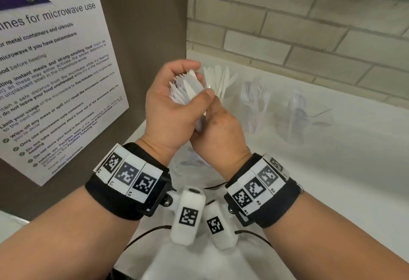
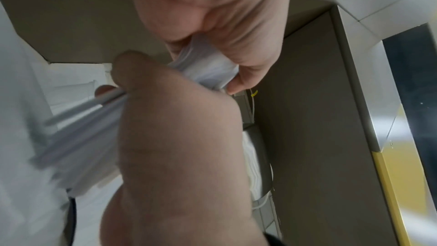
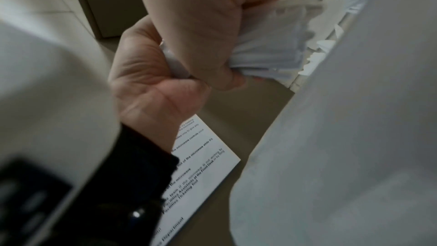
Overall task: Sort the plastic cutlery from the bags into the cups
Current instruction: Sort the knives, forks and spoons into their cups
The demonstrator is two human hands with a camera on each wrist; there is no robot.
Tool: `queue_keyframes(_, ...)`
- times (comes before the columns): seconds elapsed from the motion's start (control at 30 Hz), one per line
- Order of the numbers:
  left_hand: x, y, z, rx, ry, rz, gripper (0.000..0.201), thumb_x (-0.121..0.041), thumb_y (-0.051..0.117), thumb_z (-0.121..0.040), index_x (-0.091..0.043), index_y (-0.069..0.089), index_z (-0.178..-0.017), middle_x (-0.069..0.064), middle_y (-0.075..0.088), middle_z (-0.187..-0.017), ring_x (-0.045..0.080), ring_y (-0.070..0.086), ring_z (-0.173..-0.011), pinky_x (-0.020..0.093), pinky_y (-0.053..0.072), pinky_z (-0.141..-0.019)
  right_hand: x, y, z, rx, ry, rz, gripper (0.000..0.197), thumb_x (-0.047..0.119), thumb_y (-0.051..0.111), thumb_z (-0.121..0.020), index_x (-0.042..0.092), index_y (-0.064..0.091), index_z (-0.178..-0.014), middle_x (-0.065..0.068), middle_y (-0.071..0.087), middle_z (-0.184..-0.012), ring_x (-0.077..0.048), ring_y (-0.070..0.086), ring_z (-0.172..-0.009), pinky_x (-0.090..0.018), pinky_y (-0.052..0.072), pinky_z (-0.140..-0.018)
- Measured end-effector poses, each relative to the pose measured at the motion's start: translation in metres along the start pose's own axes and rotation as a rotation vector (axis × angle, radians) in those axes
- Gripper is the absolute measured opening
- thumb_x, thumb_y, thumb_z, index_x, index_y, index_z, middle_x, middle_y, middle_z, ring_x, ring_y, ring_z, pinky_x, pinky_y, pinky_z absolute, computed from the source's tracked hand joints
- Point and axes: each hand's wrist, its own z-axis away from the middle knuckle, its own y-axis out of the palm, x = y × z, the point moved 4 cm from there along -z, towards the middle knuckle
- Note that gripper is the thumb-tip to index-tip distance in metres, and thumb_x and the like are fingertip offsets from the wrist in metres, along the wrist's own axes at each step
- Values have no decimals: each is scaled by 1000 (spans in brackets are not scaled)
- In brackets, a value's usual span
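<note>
Holding a bundle of white knives [image 1: 188, 87] with both hands at frame centre, above the counter [image 1: 332, 157]. We're gripping it in the left hand [image 1: 170, 107]: fingers curled round the bundle from the far side, thumb [image 1: 204, 96] clamped across the front, tips fanning out the top. The right hand [image 1: 218, 131] is sitting just below and touching it, fingers wrapped round the lower ends. In the left wrist view the handles are sticking out lower left past the right hand [image 2: 179, 156], blurred, so we're judging the bundle is being squared up or shifted between hands. Neither hand is released; both are clenching the same bundle.

Likely reason for the two-hand grip: thin loose pieces slide apart, so we're keeping them aligned before dropping them in as one stack.

Three clear cups are standing in a row at centre right, along the tiled wall [image 1: 309, 25]. The nearest cup [image 1: 221, 93], just behind the hands, is already holding white knives, so we're reading that as the target. The middle cup [image 1: 256, 111] is holding forks; the far cup [image 1: 298, 120] is holding what look like spoons, hazy.

A clear bag [image 1: 194, 162] is lying on the counter between the wrists, contents hard to make out. A microwave notice [image 1: 55, 80] is filling the upper left.

Risk as we're judging it: pieces fanning and catching the rim.
</note>
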Motion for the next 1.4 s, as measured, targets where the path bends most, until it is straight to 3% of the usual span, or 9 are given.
queue_keyframes(0.2,-2,-11,-12,-62,-59,164,33,5,69,-74,-22,64,-93,-5,68,-80,20,62,-79,49,53,-83,-10,-8,-4,134,247,-149,33,25,77,-63,27,52,-83,9,56,-69,-17,59,-67,-27,50,-61)
queue_keyframes(0.37,-8,-10,-13,-98,-112,271,35,4,70,-71,-22,68,-94,-4,68,-81,24,60,-83,59,49,-90,-15,-2,4,317,408,-444,31,15,80,-68,25,58,-87,-2,66,-79,-24,67,-68,-34,57,-57)
queue_keyframes(0.47,-8,-9,-12,-103,-155,311,42,3,72,-71,-20,64,-105,1,66,-92,30,60,-95,60,46,-97,-13,-1,2,250,322,-296,25,18,74,-76,25,50,-77,8,54,-67,-16,56,-61,-21,42,-53)
queue_keyframes(0.63,17,-12,-10,97,-353,459,123,-33,95,-48,-14,24,-147,7,54,-135,19,54,-123,35,43,-104,-17,-6,-5,67,344,-248,19,12,69,-74,14,56,-88,1,55,-71,-23,59,-70,-26,43,-59)
queue_keyframes(0.77,26,4,12,346,-542,242,83,-45,87,-55,-4,57,-121,2,73,-108,14,66,-108,27,49,-93,-16,-2,-7,98,324,-177,17,26,67,-81,16,57,-90,9,58,-72,-11,59,-68,-13,41,-56)
queue_keyframes(0.9,29,2,10,142,-564,245,14,-17,72,-83,-22,70,-95,-5,75,-91,11,69,-95,32,51,-91,-6,4,3,127,314,-214,43,23,70,-79,6,56,-116,-8,69,-96,-24,66,-89,-34,53,-78)
queue_keyframes(1.1,41,-17,7,-13,-532,329,14,-10,61,-81,-16,74,-81,7,73,-103,18,70,-96,37,54,-90,-15,-8,1,495,321,-169,51,48,83,-62,20,61,-98,9,66,-84,-6,64,-76,-24,53,-68)
queue_keyframes(1.23,41,-17,14,129,-591,356,9,-10,60,-77,-16,63,-71,5,64,-67,18,60,-53,33,55,-58,-22,-42,-23,174,395,-449,29,37,77,-77,10,65,-74,-4,61,-66,-17,58,-59,-30,49,-54)
queue_keyframes(1.4,42,-6,25,269,-656,367,8,-14,64,-79,-18,66,-73,3,53,-60,18,54,-50,30,50,-52,-6,-52,-37,84,358,-630,10,20,67,-90,13,64,-83,-2,61,-67,-10,59,-53,-25,50,-51)
